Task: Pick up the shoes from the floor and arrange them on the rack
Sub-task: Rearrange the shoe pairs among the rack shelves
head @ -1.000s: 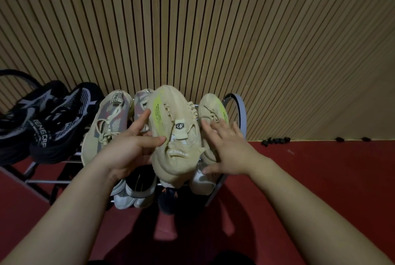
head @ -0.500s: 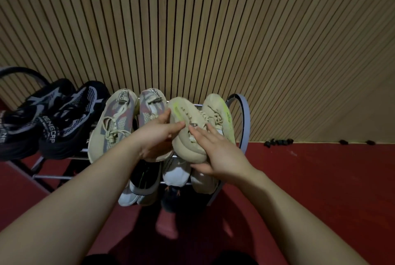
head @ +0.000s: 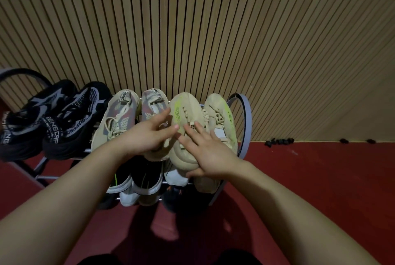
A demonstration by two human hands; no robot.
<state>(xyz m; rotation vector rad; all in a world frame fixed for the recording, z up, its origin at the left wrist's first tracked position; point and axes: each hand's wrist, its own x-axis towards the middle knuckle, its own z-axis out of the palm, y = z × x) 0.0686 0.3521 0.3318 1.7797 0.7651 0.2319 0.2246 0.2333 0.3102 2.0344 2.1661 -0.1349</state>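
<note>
**Both hands laid flat on the beige shoe on the top shelf**

We see the beige shoe [head: 184,106], streaked with neon yellow, lying on the top shelf of the rack [head: 245,119], toe toward the slatted wall [head: 192,29] at 12 o'clock. The left hand [head: 149,136] is wide, its straight fingers touching the shoe's side at 9 o'clock. The right hand [head: 209,151] is wide too, fingers spread flat over the laces and the thumb against the heel at 6 o'clock. Neither hand is closed round the shoe.

At 3 o'clock of it, touching, lies the second beige shoe [head: 220,115]. At 9 o'clock sit the pink-and-tan pair [head: 119,119], then the black pair [head: 72,119]. More shoes [head: 147,181] fill the lower shelf above the red floor [head: 320,179].
</note>
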